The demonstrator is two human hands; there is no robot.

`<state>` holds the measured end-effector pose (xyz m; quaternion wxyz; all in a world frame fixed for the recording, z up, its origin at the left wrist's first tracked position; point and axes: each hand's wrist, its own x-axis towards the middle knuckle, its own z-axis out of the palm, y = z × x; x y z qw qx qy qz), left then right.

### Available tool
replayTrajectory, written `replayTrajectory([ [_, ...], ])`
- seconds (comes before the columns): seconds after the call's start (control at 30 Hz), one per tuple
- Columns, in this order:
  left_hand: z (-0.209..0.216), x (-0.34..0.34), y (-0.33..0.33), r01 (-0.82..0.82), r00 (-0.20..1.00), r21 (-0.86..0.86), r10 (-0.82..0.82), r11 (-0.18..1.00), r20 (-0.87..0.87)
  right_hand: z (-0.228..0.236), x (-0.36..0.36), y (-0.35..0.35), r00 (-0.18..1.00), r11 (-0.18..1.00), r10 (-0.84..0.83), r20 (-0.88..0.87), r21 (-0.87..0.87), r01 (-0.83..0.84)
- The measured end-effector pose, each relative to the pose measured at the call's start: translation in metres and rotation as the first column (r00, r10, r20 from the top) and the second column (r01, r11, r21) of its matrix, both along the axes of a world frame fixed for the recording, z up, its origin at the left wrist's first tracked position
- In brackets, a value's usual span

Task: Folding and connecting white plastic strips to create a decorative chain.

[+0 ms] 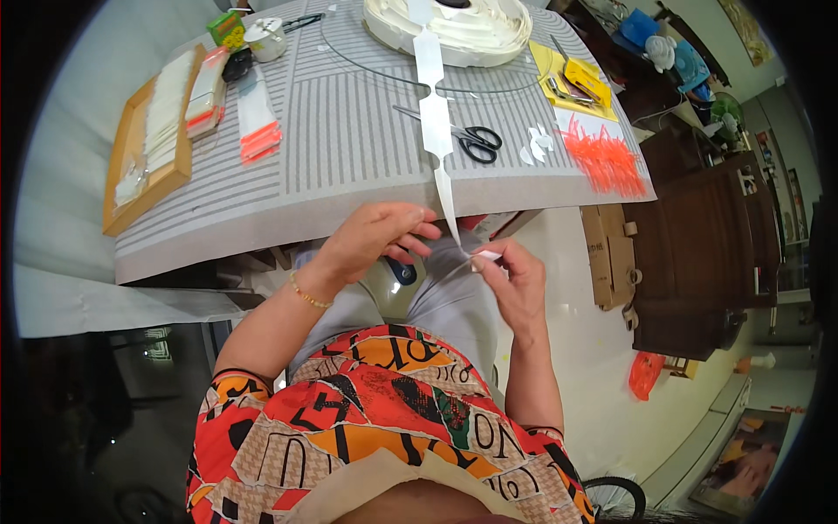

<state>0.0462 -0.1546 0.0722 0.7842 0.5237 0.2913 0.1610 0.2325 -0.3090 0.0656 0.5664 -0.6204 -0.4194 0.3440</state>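
A white notched strip point(436, 127) runs from a large white roll point(484, 35) at the far side of the table, down over the near edge toward my lap. My right hand point(517, 278) pinches the strip's twisted lower end between thumb and fingers. Left of the strip, my left hand point(375, 240) hovers with fingers apart and curved, holding nothing. Black-handled scissors point(478, 144) lie on the table, their blades passing beneath the strip. White paper scraps point(538, 146) sit to the right of the scissors.
A bundle of orange-red strings point(604, 162) lies at the table's right edge, below a yellow tool point(587, 83). At left stand a cardboard tray point(131, 214) of white pieces and orange-ended stacks point(259, 131). A white cup point(265, 39) is behind them.
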Motion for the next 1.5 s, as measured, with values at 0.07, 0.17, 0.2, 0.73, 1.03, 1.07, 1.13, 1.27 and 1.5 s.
replayTrajectory([
  [0.07, 0.002, 0.009, -0.005, 0.015, 0.998, -0.170, -0.003, 0.985, 0.070, 0.023, -0.016, -0.005, 0.900, 0.992, 0.020, 0.435, 0.104, -0.073],
  [0.17, 0.008, 0.011, -0.010, 0.011, 0.992, -0.261, 0.023, 0.965, 0.125, 0.030, -0.032, -0.008, 0.744, 0.975, -0.010, 0.668, 0.171, -0.141],
  [0.2, 0.010, 0.010, -0.010, -0.001, 0.989, -0.278, 0.043, 0.960, 0.144, 0.031, -0.037, -0.008, 0.704, 0.970, -0.024, 0.710, 0.188, -0.156],
  [0.73, -0.022, -0.006, -0.003, -0.092, 0.965, -0.387, 0.178, 0.917, 0.191, -0.005, -0.072, -0.004, 0.651, 0.955, 0.001, 0.759, 0.193, -0.226],
  [1.03, -0.036, -0.014, 0.001, -0.074, 0.964, -0.395, 0.167, 0.916, 0.205, -0.021, -0.072, -0.001, 0.874, 0.976, 0.142, 0.464, 0.081, -0.202],
  [1.07, -0.032, -0.015, -0.001, -0.089, 0.963, -0.385, 0.177, 0.919, 0.201, -0.024, -0.071, -0.003, 0.938, 0.985, 0.162, 0.305, 0.003, -0.171],
  [1.13, -0.025, -0.016, -0.005, -0.102, 0.961, -0.372, 0.188, 0.923, 0.202, -0.023, -0.070, -0.001, 0.977, 0.985, 0.161, 0.142, -0.077, -0.152],
  [1.27, -0.018, -0.010, -0.011, -0.079, 0.958, -0.380, 0.176, 0.922, 0.228, -0.018, -0.078, 0.011, 0.853, 0.979, 0.054, -0.519, -0.140, -0.147],
  [1.5, -0.013, -0.010, -0.010, -0.059, 0.963, -0.337, 0.142, 0.940, 0.228, -0.014, -0.080, 0.016, 0.981, 0.971, 0.191, -0.019, -0.145, -0.192],
])
